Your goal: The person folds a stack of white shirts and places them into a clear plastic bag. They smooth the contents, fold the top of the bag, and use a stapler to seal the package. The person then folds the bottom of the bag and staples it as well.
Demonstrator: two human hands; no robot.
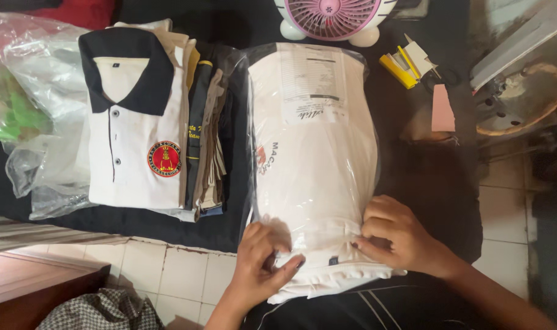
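A folded white garment in a clear plastic bag point(315, 153) lies lengthwise on a dark cloth point(425, 177), with a paper sheet tucked under the plastic at its far end. My left hand point(260, 263) presses on the bag's near left corner, fingers curled on the plastic. At the near right edge my right hand point(394, 235) pinches the bag's open end. The white fabric sticks out of the bag just below both hands.
A stack of folded polo shirts point(150, 122), topmost white with a black collar and a round red badge, sits to the left. Crumpled clear plastic bags point(34, 104) lie far left. A pink and white desk fan point(330, 18) stands behind. Yellow and pink small items point(416, 67) lie right.
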